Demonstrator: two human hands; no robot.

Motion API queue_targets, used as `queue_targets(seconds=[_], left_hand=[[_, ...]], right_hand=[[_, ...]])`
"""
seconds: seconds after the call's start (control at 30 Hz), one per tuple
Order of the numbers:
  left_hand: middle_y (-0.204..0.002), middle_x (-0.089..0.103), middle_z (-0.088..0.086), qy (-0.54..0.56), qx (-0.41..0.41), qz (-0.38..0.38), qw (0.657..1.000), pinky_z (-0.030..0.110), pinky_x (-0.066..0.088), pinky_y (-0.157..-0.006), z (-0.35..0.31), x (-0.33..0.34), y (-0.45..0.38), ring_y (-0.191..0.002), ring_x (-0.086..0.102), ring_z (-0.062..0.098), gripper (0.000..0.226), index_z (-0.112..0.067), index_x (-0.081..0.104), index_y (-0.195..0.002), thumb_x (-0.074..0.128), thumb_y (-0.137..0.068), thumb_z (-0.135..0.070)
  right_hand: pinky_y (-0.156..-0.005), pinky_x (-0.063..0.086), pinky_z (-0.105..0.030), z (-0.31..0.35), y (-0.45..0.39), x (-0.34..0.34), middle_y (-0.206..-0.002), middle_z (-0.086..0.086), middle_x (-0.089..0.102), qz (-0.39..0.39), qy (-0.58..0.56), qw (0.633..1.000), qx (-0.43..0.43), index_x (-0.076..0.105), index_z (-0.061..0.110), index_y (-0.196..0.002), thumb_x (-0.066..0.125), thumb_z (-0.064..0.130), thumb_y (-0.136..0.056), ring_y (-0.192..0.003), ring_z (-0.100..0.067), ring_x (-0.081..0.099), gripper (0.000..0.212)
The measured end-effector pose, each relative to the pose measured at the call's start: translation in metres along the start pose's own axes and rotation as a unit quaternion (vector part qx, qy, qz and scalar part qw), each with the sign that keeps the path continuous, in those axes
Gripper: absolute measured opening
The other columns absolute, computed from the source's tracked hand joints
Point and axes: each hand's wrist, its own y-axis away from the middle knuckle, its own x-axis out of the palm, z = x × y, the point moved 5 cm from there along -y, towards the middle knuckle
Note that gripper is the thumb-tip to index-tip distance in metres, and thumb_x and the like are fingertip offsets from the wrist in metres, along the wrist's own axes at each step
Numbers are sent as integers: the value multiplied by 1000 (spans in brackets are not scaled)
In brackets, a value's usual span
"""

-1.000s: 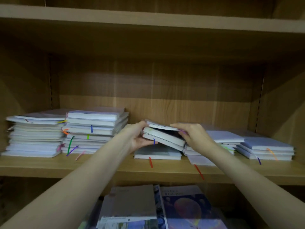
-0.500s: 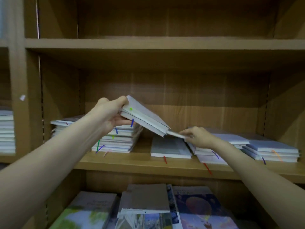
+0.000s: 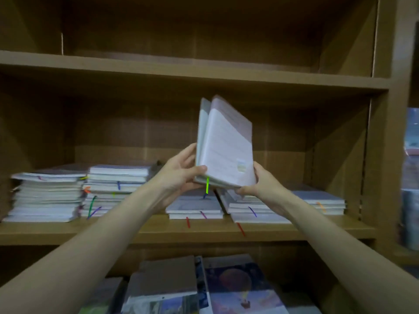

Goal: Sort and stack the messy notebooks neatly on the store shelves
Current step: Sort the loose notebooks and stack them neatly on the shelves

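Holding two notebooks [image 3: 224, 143] upright above the shelf [image 3: 204, 232]: left hand [image 3: 179, 175] and right hand [image 3: 258, 184] are pinching only the bottom corners. Risk: covers are splaying apart at top, so the books may slip or tip onto the middle stack [image 3: 195, 208] below

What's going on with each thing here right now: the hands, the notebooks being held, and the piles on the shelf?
Left hand: grips the held notebooks' lower left edge.
Right hand: grips their lower right corner.
Held notebooks: upright, lifted off the shelf, green ribbon hanging below.
Tall left stacks: lying flat, edges uneven.
Middle stack: flat, low.
Right stacks: flat, fanned unevenly.
Shelf: bearing all stacks.
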Motion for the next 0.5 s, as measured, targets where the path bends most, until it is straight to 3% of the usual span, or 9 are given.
queue_targets(seconds=[0.13, 0.27, 0.4, 0.5], left_hand=[[-114, 63, -18, -11, 2, 43, 999, 39, 57, -77, 23, 40, -26, -97, 64, 12, 67, -29, 40, -135, 54, -84, 12], [-102, 66, -22, -1, -17, 74, 997, 31, 58, -63, 44, 82, -50, -90, 66, 11, 55, -35, 50, -114, 52, -86, 12], [-125, 58, -2, 1, -44, 80, 996, 39, 53, -80, 70, 126, -89, -108, 59, 23, 50, -20, 49, -125, 52, -87, 12], [-128, 56, 4, -23, -71, 73, 995, 28, 54, -73, 104, 159, -116, -103, 59, 18, 47, -8, 48, -130, 54, -87, 10]], right_hand=[[-68, 52, -15, -20, 10, -46, -123, 8, 56, -40, -7, 999, -12, 40, 22, -134, 76, -8, -68, -110, -6, 54, 81], [-68, 54, -20, -32, 23, -98, -122, 7, 58, -63, 6, 998, -3, 42, 26, -133, 75, -8, -70, -109, -11, 56, 79], [-67, 52, -15, -31, 33, -161, -114, 7, 59, -99, 76, 992, 18, 47, 25, -120, 73, -2, -75, -100, -6, 56, 59], [-75, 46, -18, -33, 34, -204, -105, 8, 58, -136, 170, 975, 46, 49, 18, -122, 70, 0, -79, -96, -8, 55, 51]])
